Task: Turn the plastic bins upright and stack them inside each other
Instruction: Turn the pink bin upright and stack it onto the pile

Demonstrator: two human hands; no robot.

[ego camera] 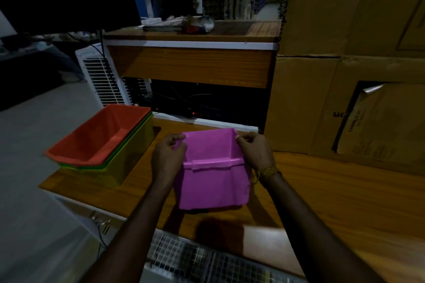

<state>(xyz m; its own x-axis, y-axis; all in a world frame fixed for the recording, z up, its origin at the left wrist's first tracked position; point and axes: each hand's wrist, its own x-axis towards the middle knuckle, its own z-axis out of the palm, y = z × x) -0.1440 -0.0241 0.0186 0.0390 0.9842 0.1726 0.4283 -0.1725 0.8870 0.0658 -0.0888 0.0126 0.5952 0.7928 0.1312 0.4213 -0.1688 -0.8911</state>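
Both hands are clamped on one pink bin [213, 181], smooth matte plastic with tapered walls and a flat ridged lip across its near edge. The left hand [169, 156] pinches the rim at the bin's nine o'clock side, and the right hand [255, 151], a yellow thread band [269, 171] on its wrist, pinches the rim at three o'clock. The bin sits at the centre of the wood-grain table [322, 190], tipped so its opening faces away towards twelve o'clock; I cannot tell whether it touches the tabletop. At ten o'clock from it stands a nested stack [103, 145] of three upright bins: red on top, a thin green rim below, yellow outermost. Big cardboard boxes [345, 53], dull and creased, fill the two o'clock side.
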